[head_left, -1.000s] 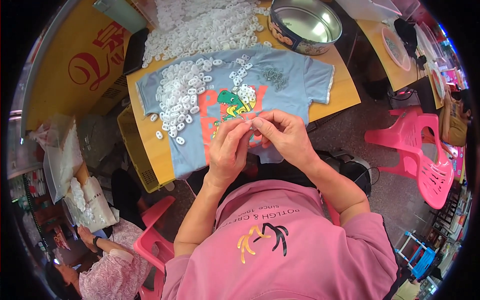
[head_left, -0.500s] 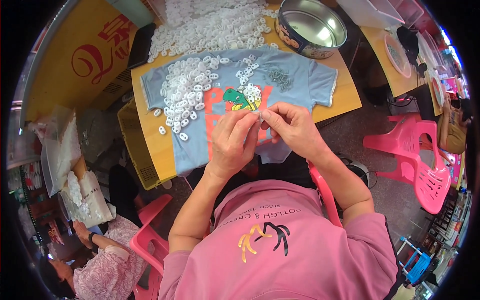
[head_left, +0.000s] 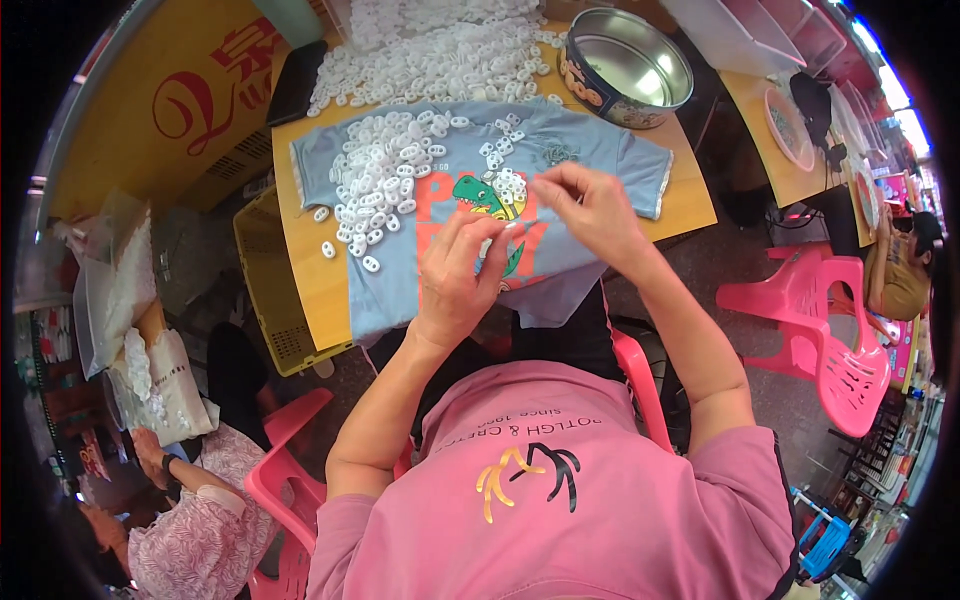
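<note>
Together, two hands (head_left: 520, 240), one small white piece (head_left: 512, 227)

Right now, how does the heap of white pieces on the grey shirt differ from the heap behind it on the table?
The heap on the shirt is smaller and looser, with single pieces scattered off its near edge; the heap on the table is larger and denser. The first lies on the grey shirt, close to the left hand and right hand; the second lies on bare wood beside the round tin. Both seem the same small white rings.
</note>
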